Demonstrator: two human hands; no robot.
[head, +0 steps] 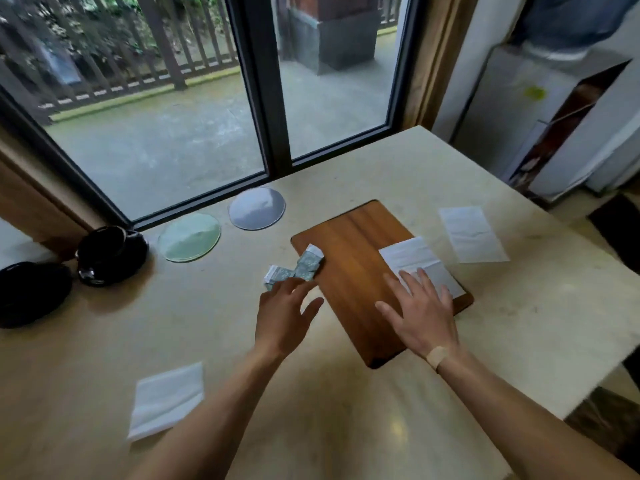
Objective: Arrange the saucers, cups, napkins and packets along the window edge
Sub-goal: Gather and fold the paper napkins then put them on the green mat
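saucers (225, 223) side by side along window edge | cups (107, 254) left of them | packets (298, 268) at board's (360, 271) left edge | napkin (420, 263) on board | napkin (472, 233) right of board | napkin (168, 398) near-left

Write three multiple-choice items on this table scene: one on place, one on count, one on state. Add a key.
1. Where does the green-patterned packet pile lie?
A. at the brown wooden board's left edge
B. on the pale green glass saucer
C. on the floor

2. How many white paper napkins show?
A. one
B. three
C. five

3. The right hand is:
A. fisted
B. spread flat on a napkin
C. holding a cup

Key: 1 A, the packets overlap that edge; 2 B, one on the board, one right, one near-left; 3 B, straight fingers rest on paper.
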